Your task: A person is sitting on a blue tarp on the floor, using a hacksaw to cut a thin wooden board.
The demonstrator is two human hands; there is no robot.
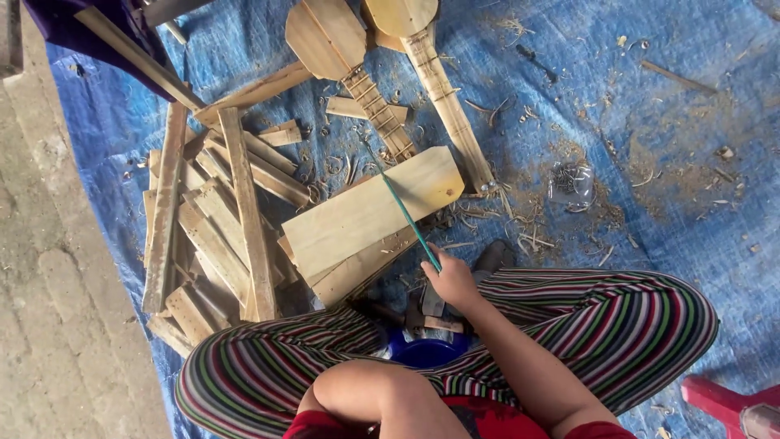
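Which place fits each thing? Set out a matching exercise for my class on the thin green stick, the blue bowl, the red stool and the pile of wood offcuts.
Things:
1. thin green stick
2. blue bowl
3. red stool
4. pile of wood offcuts

Places:
A. bottom right corner of the view
B. left part of the blue tarp
C. held in the right hand, lying across a flat board
D. between the striped trouser legs

Pairs: 1-C, 2-D, 3-A, 4-B
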